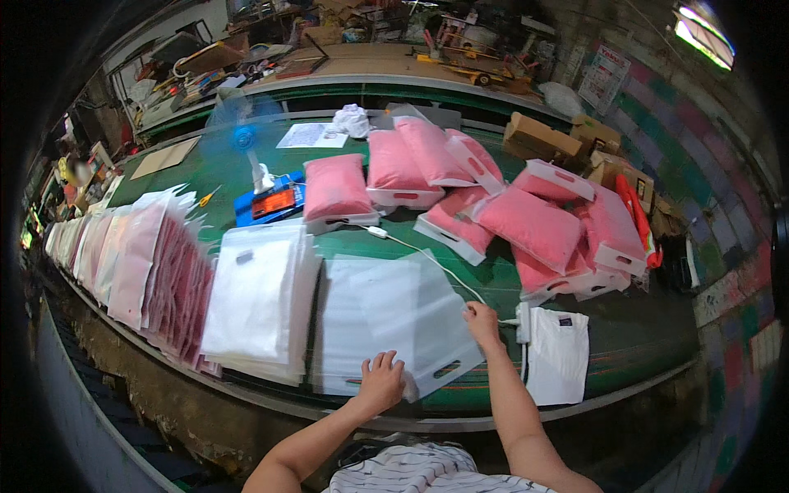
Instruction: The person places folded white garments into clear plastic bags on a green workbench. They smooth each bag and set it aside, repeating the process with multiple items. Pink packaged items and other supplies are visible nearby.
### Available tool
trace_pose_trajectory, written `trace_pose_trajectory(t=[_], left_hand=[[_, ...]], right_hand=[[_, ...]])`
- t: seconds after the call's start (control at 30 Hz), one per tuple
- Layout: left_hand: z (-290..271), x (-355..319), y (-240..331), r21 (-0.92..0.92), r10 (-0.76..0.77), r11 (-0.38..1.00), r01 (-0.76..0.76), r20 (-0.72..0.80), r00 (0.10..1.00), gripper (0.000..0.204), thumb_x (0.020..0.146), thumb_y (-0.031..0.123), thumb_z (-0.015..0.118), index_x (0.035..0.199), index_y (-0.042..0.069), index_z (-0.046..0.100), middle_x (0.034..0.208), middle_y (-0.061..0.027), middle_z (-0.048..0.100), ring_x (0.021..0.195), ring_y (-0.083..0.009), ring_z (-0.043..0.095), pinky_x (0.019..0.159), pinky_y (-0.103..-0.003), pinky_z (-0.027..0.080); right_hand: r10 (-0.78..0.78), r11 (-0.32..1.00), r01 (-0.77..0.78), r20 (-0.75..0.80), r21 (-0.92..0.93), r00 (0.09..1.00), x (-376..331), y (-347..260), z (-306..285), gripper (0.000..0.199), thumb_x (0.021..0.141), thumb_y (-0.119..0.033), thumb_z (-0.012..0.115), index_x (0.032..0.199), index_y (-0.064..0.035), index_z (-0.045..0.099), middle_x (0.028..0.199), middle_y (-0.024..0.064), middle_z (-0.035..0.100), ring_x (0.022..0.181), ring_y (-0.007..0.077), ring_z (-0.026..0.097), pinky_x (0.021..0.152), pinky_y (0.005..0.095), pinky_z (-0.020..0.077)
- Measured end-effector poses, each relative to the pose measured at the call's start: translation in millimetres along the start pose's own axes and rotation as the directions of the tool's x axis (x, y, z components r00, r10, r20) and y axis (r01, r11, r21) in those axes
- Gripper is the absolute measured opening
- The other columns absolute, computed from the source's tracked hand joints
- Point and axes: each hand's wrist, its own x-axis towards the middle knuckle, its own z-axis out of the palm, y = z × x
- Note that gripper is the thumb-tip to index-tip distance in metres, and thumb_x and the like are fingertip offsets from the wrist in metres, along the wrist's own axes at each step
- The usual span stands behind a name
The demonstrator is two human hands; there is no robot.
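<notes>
A clear bag (427,329) with a cut-out handle lies flat on top of a stack of the same bags (362,329) at the near edge of the green worktop (641,329), right in front of the person. Its long axis runs slantwise, from the far left down to the handle end near the worktop's edge on the right. The left hand (382,382) rests on the bag's near edge, fingers spread and pressing flat, holding nothing that I can see. The right hand (481,316) is farther out, pinching the bag's far right edge with fingers drawn narrow. So the bag lies between the two hands, the left one nearer the person. Just right of it sits a folded white shirt (559,353). A white cable (427,259) runs across the stack. Left of that lie another white stack (259,304) and fanned rows of pinkish bags (156,279). Beyond, filled pink packs (526,222) are heaped, with a blue scale (275,201) and a fan (242,140) well apart.
</notes>
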Motion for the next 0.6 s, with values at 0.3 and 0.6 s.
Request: trace_pose_trajectory(t=[0.3, 0.6], left_hand=[[49.6, 56.5, 116.1, -0.478, 0.151, 0.877, -0.054, 0.166, 0.975, 0.033, 0.09, 0.019, 0.07, 0.116, 0.0, 0.064, 0.11, -0.0211, 0.067, 0.1, -0.0374, 0.065, 0.087, -0.045, 0.052], [96.1, 89.1, 246.8, -0.74, 0.2, 0.563, 0.369, 0.555, 0.808, 0.033, 0.098, 0.024, 0.067, 0.113, -0.005, 0.067, 0.093, -0.0139, 0.072, 0.079, -0.0202, 0.072, 0.07, -0.034, 0.056]], right_hand=[[0.006, 1.0, -0.004, -0.08, 0.018, 0.997, -98.9, 36.6, -121.6, 0.019, 0.09, -0.018, 0.069, 0.101, -0.0029, 0.07, 0.098, 0.02, 0.067, 0.088, 0.0376, 0.067, 0.079, 0.0466, 0.0524], [0.424, 0.802, -0.524, -0.343, -0.288, 0.838, -204.4, 171.2, -250.9, 0.043, 0.086, -0.03, 0.075, 0.115, -0.001, 0.064, 0.109, 0.0207, 0.066, 0.104, 0.041, 0.062, 0.092, 0.05, 0.049]])
